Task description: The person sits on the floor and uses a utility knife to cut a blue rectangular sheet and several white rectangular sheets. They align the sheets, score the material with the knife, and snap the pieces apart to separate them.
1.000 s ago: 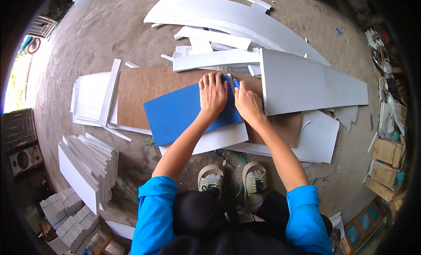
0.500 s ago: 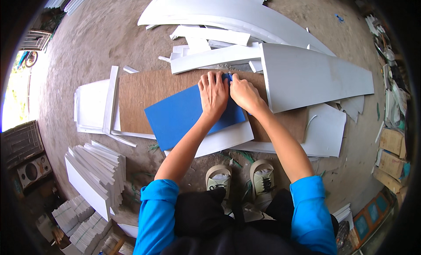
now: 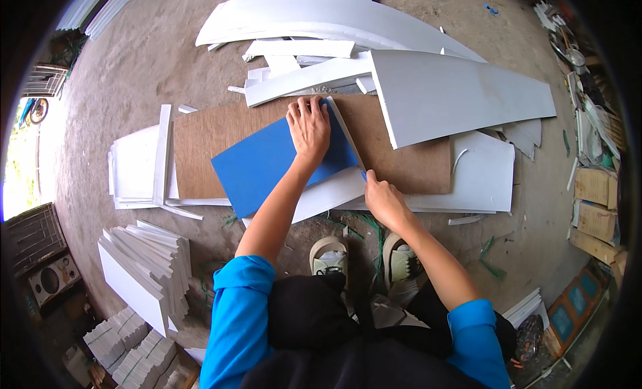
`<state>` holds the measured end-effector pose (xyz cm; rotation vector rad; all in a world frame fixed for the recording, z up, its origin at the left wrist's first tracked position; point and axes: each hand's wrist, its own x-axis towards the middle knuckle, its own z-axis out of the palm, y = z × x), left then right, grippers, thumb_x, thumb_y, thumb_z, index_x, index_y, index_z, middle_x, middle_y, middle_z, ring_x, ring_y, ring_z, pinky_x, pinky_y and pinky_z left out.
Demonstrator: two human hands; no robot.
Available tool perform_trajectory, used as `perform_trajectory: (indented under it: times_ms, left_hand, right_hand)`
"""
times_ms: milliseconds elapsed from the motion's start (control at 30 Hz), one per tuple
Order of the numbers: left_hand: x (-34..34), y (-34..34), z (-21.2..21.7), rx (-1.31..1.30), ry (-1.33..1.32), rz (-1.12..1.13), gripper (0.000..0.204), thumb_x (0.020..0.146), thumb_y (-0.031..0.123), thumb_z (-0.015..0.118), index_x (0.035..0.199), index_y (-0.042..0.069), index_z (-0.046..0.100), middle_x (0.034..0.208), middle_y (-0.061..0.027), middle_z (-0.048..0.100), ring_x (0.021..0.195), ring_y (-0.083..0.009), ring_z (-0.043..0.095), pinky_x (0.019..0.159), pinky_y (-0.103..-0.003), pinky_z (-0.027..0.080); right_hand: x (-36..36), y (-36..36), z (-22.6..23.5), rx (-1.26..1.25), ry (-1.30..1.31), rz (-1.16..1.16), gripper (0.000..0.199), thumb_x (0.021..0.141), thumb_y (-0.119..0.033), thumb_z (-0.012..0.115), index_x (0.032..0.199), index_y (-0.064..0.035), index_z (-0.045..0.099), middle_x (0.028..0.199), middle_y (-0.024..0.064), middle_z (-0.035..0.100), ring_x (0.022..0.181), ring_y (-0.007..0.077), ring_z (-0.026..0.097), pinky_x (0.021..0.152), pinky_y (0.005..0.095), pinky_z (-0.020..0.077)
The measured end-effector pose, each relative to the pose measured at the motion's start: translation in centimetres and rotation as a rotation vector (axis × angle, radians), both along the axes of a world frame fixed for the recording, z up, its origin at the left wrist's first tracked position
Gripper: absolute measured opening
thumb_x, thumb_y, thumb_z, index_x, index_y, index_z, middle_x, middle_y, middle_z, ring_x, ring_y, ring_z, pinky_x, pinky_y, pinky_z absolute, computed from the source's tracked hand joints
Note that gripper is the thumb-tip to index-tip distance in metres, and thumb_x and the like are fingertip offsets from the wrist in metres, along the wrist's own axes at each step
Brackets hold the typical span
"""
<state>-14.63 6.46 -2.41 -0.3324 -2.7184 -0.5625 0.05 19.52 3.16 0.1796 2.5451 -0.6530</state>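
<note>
A blue flat panel [image 3: 257, 163] lies slanted on top of a white foam board [image 3: 328, 198], whose near part and thin right edge show past it. Both rest on a brown wooden board [image 3: 204, 138]. My left hand [image 3: 310, 131] presses flat on the far right part of the panel, fingers stretched toward its far corner. At the panel's near right corner, my right hand [image 3: 386, 202] is closed around a slim blue cutter knife [image 3: 364, 175]. Its tip meets the white board's edge; most of the knife is hidden in my fist.
A large grey-white foam piece [image 3: 461, 98] overlaps the wooden board at right. White strips [image 3: 301, 81] and a long curved piece [image 3: 334, 18] lie beyond. Stacked white sheets [image 3: 137, 275] stand at near left. Cardboard boxes [image 3: 594, 187] line the right side; my shoes are close below.
My right hand has drawn the knife from the panel's far corner down its right edge toward me. My left hand stays pressed on the panel. The view has shifted slightly.
</note>
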Motion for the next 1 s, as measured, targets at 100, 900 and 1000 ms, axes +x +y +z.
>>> perform_trajectory:
  times_ms: [100, 900, 1000]
  left_hand:
    - [0.2, 0.0, -0.1, -0.01, 0.018, 0.0, 0.022, 0.085, 0.021, 0.048, 0.099, 0.006, 0.054, 0.097, -0.0142, 0.049, 0.093, -0.031, 0.044, 0.083, -0.041, 0.034]
    - [2.3, -0.5, 0.8, -0.015, -0.162, 0.092, 0.022, 0.084, 0.023, 0.048, 0.099, 0.007, 0.052, 0.095, -0.0132, 0.049, 0.094, -0.0304, 0.044, 0.082, -0.042, 0.034]
    - [2.3, -0.5, 0.9, 0.002, -0.168, 0.087, 0.022, 0.084, 0.023, 0.048, 0.098, 0.007, 0.052, 0.095, -0.0134, 0.048, 0.093, -0.0304, 0.044, 0.081, -0.041, 0.034]
  right_hand:
    - [-0.2, 0.7, 0.8, 0.044, 0.037, 0.059, 0.021, 0.088, -0.016, 0.04, 0.095, 0.0026, 0.045, 0.068, 0.0259, 0.059, 0.069, 0.0424, 0.06, 0.06, 0.0472, 0.0496]
    - [-12.2, -2.3, -0.7, 0.013, 0.248, 0.198, 0.024, 0.089, -0.017, 0.039, 0.095, 0.0052, 0.046, 0.07, 0.0239, 0.061, 0.069, 0.0368, 0.062, 0.059, 0.0435, 0.0516]
    - [-13.0, -2.4, -1.1, 0.001, 0.204, 0.192, 0.026, 0.088, -0.017, 0.038, 0.096, 0.0055, 0.047, 0.075, 0.0255, 0.061, 0.072, 0.0392, 0.062, 0.062, 0.045, 0.0511]
